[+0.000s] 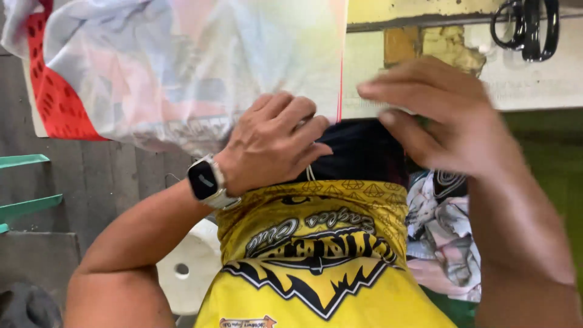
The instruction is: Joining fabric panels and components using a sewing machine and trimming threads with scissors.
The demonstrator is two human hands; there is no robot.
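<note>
Worn pale work surface (534, 79) w/ black scissors (527, 27) at far right corner. Left hand (273, 143) curled, pinching dark folded edge of yellow printed jersey (316, 255); right hand (449, 118) fingers spread, pressing it. Fold prob. half done; lower part hangs off near edge.

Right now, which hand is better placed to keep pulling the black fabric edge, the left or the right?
Probably the left hand: its fingers are curled shut on the black fabric above the yellow garment. The right hand lies on the fabric with open, blurred fingers.
</note>
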